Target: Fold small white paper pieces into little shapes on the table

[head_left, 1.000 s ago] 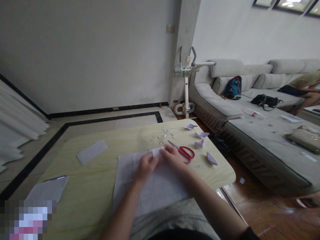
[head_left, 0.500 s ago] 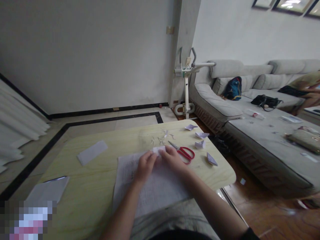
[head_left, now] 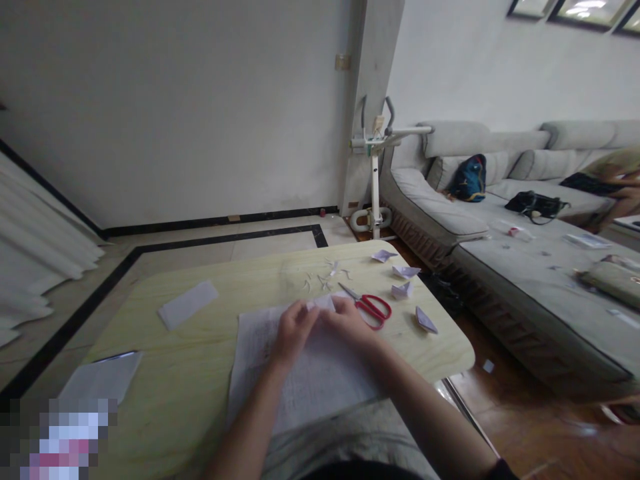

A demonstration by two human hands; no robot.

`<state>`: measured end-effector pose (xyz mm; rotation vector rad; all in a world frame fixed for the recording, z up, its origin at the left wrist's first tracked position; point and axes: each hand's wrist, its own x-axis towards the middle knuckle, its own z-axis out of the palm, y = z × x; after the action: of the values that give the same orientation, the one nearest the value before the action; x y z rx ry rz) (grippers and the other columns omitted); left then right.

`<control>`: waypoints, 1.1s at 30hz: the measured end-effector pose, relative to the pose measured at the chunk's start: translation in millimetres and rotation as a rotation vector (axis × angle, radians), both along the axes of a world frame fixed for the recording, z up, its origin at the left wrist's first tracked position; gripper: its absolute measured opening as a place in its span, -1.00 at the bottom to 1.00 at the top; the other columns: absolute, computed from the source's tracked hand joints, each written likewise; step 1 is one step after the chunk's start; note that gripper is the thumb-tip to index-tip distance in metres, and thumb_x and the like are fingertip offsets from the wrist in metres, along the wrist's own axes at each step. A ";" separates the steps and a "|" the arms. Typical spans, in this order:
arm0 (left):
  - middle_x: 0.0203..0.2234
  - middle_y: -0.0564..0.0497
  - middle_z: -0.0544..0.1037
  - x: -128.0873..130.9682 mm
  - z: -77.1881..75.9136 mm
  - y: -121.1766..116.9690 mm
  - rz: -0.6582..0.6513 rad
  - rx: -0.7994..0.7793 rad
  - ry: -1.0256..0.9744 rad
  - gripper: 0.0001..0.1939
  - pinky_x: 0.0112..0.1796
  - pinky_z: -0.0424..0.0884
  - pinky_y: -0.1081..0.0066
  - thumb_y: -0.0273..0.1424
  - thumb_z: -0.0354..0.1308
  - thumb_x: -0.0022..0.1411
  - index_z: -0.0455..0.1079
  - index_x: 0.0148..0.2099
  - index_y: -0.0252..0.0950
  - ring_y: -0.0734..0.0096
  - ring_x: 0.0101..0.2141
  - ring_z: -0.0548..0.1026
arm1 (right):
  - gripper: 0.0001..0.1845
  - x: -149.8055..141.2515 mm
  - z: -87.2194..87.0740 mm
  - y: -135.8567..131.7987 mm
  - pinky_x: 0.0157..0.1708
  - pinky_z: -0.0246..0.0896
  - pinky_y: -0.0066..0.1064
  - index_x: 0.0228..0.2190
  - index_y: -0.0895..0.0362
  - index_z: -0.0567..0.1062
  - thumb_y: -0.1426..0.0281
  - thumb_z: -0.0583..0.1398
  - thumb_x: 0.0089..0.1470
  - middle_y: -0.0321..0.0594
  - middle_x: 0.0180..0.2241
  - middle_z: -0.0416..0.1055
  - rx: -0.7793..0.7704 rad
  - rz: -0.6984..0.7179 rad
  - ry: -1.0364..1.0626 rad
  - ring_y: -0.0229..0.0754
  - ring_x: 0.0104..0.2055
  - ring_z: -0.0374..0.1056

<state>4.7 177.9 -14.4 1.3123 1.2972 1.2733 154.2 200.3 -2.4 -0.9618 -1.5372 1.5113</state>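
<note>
My left hand (head_left: pixel 294 331) and my right hand (head_left: pixel 349 323) meet over a small white piece of paper (head_left: pixel 324 303), fingers pinched and pressed on it, both closed on it. The piece lies at the far edge of a large printed sheet (head_left: pixel 305 370) spread on the pale wooden table (head_left: pixel 200 333). Red-handled scissors (head_left: pixel 371 307) lie just right of my right hand. Several small folded paper shapes (head_left: pixel 404 281) sit beyond the scissors near the table's right edge.
Thin paper trimmings (head_left: pixel 323 277) lie scattered behind my hands. A folded white slip (head_left: pixel 188 304) and a grey sheet (head_left: pixel 103 377) lie at the table's left. A grey sofa (head_left: pixel 500 247) with bags stands at right, with a person (head_left: pixel 617 170) on its far end.
My fingers have shifted slightly on the small paper piece, pressing it flatter; the view has drifted a little. Nothing else on the table has moved.
</note>
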 end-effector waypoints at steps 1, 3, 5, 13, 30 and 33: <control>-0.53 0.08 0.47 0.1 -0.3 1.1 0.001 -0.024 -0.031 -0.74 -0.43 0.32 0.49 -0.21 0.18 0.09 0.44 -0.31 -0.33 0.42 -0.47 0.41 | -0.84 0.1 -0.1 -0.3 -0.39 0.22 -0.47 -0.44 0.19 0.51 0.37 0.16 0.00 -0.25 -0.45 0.45 0.007 0.007 -0.016 -0.20 -0.38 0.33; -0.46 0.04 0.51 -0.3 -0.4 2.9 -0.002 -0.072 -0.087 -0.70 -0.40 0.36 0.47 -0.22 0.22 0.04 0.46 -0.26 -0.34 0.39 -0.43 0.45 | -0.85 -0.1 -1.1 -0.3 -0.38 0.21 -0.47 -0.42 0.19 0.52 0.39 0.16 0.00 -0.26 -0.44 0.45 0.037 0.015 -0.036 -0.21 -0.39 0.33; -0.46 0.04 0.51 -1.4 0.4 3.9 0.011 -0.087 -0.117 -0.72 -0.41 0.36 0.48 -0.24 0.23 0.02 0.48 -0.29 -0.35 0.40 -0.43 0.45 | -0.84 -0.8 -2.7 0.2 -0.35 0.21 -0.46 -0.41 0.20 0.52 0.38 0.16 0.02 -0.27 -0.43 0.46 0.081 0.006 -0.047 -0.22 -0.38 0.33; -0.56 0.08 0.48 -4.6 4.0 2.6 0.044 -0.133 -0.188 -0.70 -0.52 0.32 0.53 -0.21 0.24 0.03 0.48 -0.30 -0.36 0.49 -0.54 0.40 | -0.82 -3.2 -5.9 2.7 -0.41 0.17 -0.48 -0.41 0.17 0.47 0.29 0.18 0.05 -0.30 -0.44 0.41 0.054 -0.052 0.017 -0.24 -0.41 0.30; -0.46 0.04 0.55 -2.5 -6.8 6.4 0.117 -0.028 -0.069 -0.71 -0.42 0.40 0.47 -0.20 0.21 0.08 0.47 -0.27 -0.34 0.39 -0.46 0.50 | -0.88 -8.9 -17.8 5.5 -0.46 0.07 -0.46 -0.41 0.11 0.33 0.38 0.20 -0.02 -0.36 -0.49 0.24 0.329 -0.398 -0.122 -0.28 -0.47 0.15; -0.45 0.02 0.56 -0.9 -5.9 4.2 0.119 0.046 0.000 -0.75 -0.35 0.40 0.46 -0.22 0.19 0.11 0.47 -0.28 -0.32 0.36 -0.41 0.51 | -0.91 -8.5 -19.4 5.0 -0.43 0.07 -0.44 -0.44 0.11 0.35 0.44 0.20 -0.05 -0.33 -0.47 0.24 0.518 -0.495 -0.225 -0.26 -0.45 0.15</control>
<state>3.8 182.1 -20.2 1.2829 1.3705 1.3919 145.7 205.3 -21.8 -1.1114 -1.5791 0.6337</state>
